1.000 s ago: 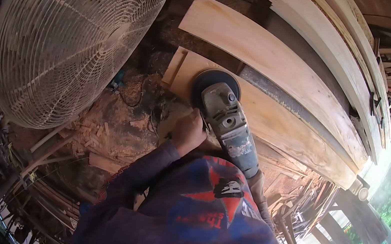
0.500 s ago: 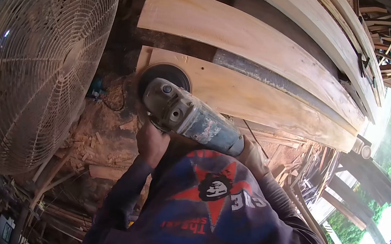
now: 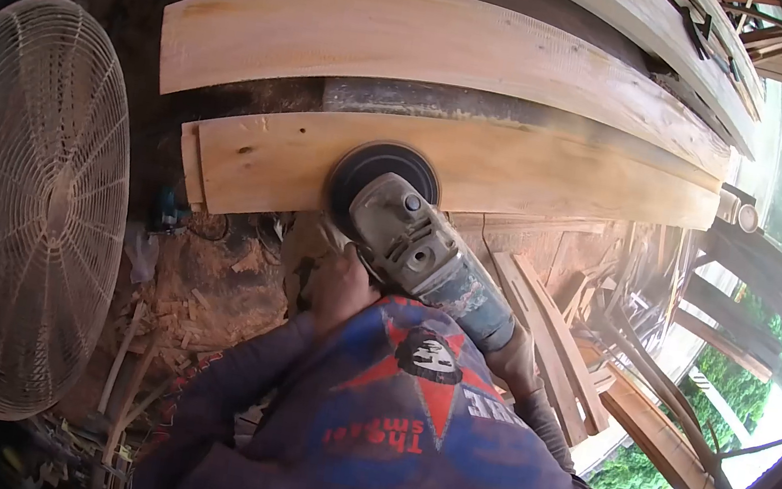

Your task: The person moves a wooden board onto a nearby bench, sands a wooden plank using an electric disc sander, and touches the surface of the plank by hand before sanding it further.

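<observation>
An angle grinder (image 3: 424, 258) with a round dark sanding disc (image 3: 354, 166) lies across the near edge of a pale wooden board (image 3: 573, 176). The disc rests over the board, left of its middle. My left hand (image 3: 342, 290) is closed near the grinder's head, on what looks like its side handle, which is mostly hidden. At the rear end of the body, my right hand (image 3: 517, 360) is wrapped round the casing, its fingers partly hidden. Two small dark knots mark the board left of the disc.
Beyond lies a second pale board (image 3: 421, 42), with more stacked planks (image 3: 627, 17) behind. A large caged fan (image 3: 32, 211) stands at the left. Wood scraps and shavings (image 3: 193, 281) cover the ground below the boards. Loose strips (image 3: 549, 339) lie at the right.
The grinder has moved right along the board, away from its left end, with both hands still on it. My view has shifted, so the fan and boards appear farther left.
</observation>
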Demonstrator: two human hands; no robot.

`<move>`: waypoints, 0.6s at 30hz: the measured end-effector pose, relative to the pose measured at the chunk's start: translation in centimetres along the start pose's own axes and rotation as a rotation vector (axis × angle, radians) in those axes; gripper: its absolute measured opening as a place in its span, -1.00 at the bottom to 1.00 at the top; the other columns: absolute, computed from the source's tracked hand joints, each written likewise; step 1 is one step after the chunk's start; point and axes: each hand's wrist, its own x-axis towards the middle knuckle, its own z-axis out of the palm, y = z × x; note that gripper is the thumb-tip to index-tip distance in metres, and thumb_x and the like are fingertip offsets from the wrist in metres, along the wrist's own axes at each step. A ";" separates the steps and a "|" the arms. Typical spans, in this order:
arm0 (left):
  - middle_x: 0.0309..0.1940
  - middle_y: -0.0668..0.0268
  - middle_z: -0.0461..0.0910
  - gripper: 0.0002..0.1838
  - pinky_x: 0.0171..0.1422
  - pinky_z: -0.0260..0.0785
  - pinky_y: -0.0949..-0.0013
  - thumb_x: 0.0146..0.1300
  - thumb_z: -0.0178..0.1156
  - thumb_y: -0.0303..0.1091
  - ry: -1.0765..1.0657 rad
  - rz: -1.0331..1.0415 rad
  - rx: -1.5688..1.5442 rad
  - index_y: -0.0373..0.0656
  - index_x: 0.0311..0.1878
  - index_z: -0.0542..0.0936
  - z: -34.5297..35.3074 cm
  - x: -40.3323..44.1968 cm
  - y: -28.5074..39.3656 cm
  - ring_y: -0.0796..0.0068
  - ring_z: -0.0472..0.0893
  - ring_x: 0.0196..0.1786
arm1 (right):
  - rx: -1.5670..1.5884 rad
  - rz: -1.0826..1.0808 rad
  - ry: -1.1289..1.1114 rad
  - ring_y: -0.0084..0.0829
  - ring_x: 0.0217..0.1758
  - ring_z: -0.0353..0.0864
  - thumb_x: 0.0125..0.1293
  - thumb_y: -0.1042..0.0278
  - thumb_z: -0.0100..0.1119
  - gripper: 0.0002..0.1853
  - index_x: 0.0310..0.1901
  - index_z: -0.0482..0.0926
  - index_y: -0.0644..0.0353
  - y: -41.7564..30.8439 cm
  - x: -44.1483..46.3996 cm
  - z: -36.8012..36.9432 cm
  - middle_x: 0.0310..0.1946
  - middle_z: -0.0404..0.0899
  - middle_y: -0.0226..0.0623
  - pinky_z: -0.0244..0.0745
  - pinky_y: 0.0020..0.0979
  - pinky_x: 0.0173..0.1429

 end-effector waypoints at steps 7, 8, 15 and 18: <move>-0.26 -0.15 0.70 -0.25 -0.04 0.58 -0.08 0.01 0.45 -0.12 -0.125 0.062 0.210 -0.45 0.13 0.38 3.3 3.1 5.9 -0.16 0.73 -0.14 | 0.149 0.143 0.041 0.10 0.06 0.74 0.04 0.16 0.53 -0.44 0.04 0.65 0.32 5.0 -1.3 -1.5 -0.14 0.72 0.21 0.65 -0.08 0.07; -0.24 -0.19 0.69 -0.17 0.01 0.55 -0.13 0.02 0.47 -0.04 -0.165 0.065 0.221 -0.50 0.16 0.37 3.9 3.6 6.7 -0.21 0.72 -0.11 | 0.149 0.156 0.039 0.10 0.06 0.74 0.04 0.14 0.54 -0.43 0.03 0.65 0.32 5.7 -1.3 -2.0 -0.13 0.73 0.20 0.65 -0.09 0.07; -0.32 -0.12 0.70 -0.38 -0.09 0.63 -0.03 0.01 0.41 -0.21 -0.118 0.228 0.259 -0.45 -0.02 0.37 8.3 5.5 14.1 -0.11 0.75 -0.23 | 0.300 0.213 0.098 0.05 0.08 0.75 0.05 0.16 0.53 -0.46 0.02 0.67 0.33 12.3 -1.8 -4.7 -0.12 0.73 0.20 0.66 -0.13 0.07; -0.32 -0.14 0.70 -0.40 -0.08 0.62 -0.03 0.03 0.39 -0.24 -0.172 0.272 0.270 -0.47 -0.02 0.37 10.5 6.4 18.0 -0.12 0.75 -0.21 | 0.351 0.233 0.109 0.02 0.07 0.76 0.08 0.24 0.47 -0.52 0.02 0.68 0.34 16.2 -2.2 -5.9 -0.12 0.73 0.19 0.66 -0.14 0.07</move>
